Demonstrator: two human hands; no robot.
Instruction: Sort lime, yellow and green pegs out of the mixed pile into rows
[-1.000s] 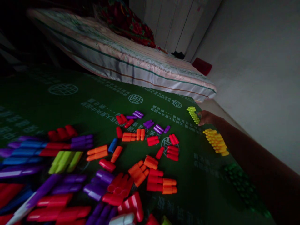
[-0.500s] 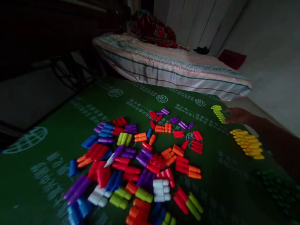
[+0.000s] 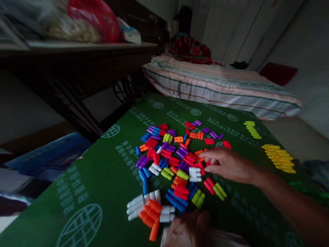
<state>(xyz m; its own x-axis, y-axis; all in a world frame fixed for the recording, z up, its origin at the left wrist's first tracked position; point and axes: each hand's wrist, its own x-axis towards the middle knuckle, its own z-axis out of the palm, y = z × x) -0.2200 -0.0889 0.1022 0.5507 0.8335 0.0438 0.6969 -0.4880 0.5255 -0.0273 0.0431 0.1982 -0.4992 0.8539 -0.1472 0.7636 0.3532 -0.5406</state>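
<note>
A loose heap of bullet-shaped plastic blocks in red, orange, purple, blue, white and lime lies on the green table. My right hand reaches in from the right to the heap's right side. Its fingers are apart over red and orange blocks, and I see nothing held between them. My left hand is low at the near edge, dark and blurred, below the blue blocks and the white blocks; its fingers are mostly hidden. Orange blocks lie to its left.
Lime blocks and yellow blocks lie grouped along the table's right side. Dark green pieces sit partly behind my right forearm. Beyond the table stands a bed; a dark desk with bags is at left.
My right hand has moved from the lime group at the far right back to the heap. My left hand has come into view at the bottom. The view has swung left.
</note>
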